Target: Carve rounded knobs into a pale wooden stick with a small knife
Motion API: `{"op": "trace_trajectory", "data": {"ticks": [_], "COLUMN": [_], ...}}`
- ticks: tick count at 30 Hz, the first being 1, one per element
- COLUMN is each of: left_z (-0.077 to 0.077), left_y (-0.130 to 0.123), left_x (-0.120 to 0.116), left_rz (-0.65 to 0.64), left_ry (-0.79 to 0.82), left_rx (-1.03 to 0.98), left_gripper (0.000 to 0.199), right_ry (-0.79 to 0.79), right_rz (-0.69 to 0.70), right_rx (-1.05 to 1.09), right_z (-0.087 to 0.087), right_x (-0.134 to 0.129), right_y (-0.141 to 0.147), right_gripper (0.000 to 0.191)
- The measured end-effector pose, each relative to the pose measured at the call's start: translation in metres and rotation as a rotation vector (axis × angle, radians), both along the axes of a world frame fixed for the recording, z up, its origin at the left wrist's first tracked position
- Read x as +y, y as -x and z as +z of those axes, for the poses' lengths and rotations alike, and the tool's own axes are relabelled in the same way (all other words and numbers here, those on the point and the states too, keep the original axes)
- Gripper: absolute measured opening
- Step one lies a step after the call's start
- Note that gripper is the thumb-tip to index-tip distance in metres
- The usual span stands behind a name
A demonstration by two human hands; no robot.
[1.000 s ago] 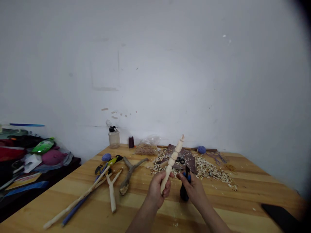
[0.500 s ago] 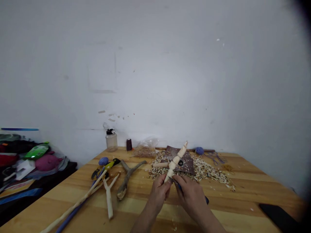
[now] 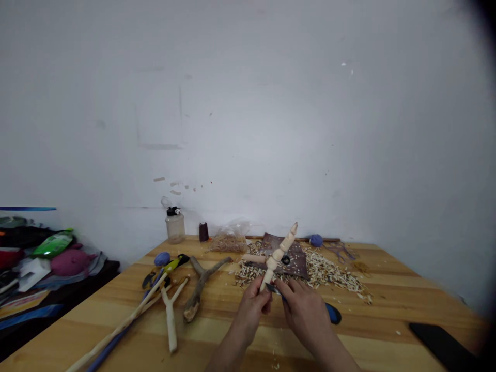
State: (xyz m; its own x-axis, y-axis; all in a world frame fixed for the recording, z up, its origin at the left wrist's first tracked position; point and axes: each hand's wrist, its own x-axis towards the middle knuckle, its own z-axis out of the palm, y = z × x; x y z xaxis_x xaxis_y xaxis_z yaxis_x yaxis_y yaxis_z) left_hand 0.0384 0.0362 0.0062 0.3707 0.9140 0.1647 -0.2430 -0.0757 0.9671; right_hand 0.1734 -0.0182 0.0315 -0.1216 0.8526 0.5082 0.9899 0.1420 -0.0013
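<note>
My left hand (image 3: 251, 304) is closed round the lower end of a pale, peeled forked stick (image 3: 278, 254), whose notched main branch points up and away and whose side branch sticks out to the left. In my right hand (image 3: 304, 307) is a carving knife (image 3: 334, 313) with a blue and black handle. Its dark blade lies against or very near the stick, just above my left fingers. Behind the stick, a brown leather piece (image 3: 298, 264) lies on the table among many wood shavings (image 3: 333, 271).
On the left lie a peeled forked stick (image 3: 170, 323), a bark-covered forked branch (image 3: 199, 289), long sticks (image 3: 116, 333) and a yellow-black tool (image 3: 174, 264). A bottle (image 3: 175, 228), a thread spool (image 3: 203, 232) and a plastic bag (image 3: 228, 240) stand by the wall. A black flat object (image 3: 442, 343) lies right.
The knife has turned in my right hand, so more of its blade and handle shows. The stick has shifted slightly, and the whole view has moved a little.
</note>
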Motion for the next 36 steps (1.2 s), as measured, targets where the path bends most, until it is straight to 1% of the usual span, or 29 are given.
{"op": "trace_trajectory", "data": {"ticks": [4,9,12,17,22,25,29,32,36], "left_z": [0.003,0.005,0.003,-0.004,0.0,0.001,-0.005,-0.009,-0.01], "left_y": [-0.001,-0.001,-0.001,0.0,-0.002,-0.002,0.001,0.002,0.002], "left_x": [-0.003,-0.006,-0.005,-0.002,-0.004,-0.004,0.0,0.002,0.003], "left_rz": [-0.02,-0.043,-0.044,-0.039,-0.071,-0.068,-0.06,-0.053,-0.049], "left_ry": [-0.035,-0.093,-0.105,-0.069,-0.018,0.001,-0.023,-0.036,-0.058], "left_rx": [0.0,0.007,0.037,0.098,0.032,0.014,0.034,0.04,0.046], "left_gripper": [0.026,0.029,0.03,0.03,0.034,0.034,0.031,0.033,0.036], "right_ry": [0.024,0.031,0.037,0.053,0.046,0.063,0.082,0.081,0.072], "right_rz": [-0.023,-0.03,-0.036,-0.064,-0.074,-0.079,-0.073,-0.07,-0.074], "right_rx": [-0.025,-0.055,-0.07,-0.084,-0.089,-0.093,-0.085,-0.084,-0.092], "right_z": [0.0,-0.001,0.0,0.0,0.0,0.002,0.005,0.006,0.005], "right_x": [-0.001,-0.002,-0.002,-0.002,-0.002,-0.003,-0.004,-0.005,-0.006], "right_y": [0.001,0.002,0.002,0.004,0.005,0.005,0.005,0.005,0.006], "right_gripper": [0.04,0.04,0.04,0.036,0.034,0.033,0.03,0.031,0.033]}}
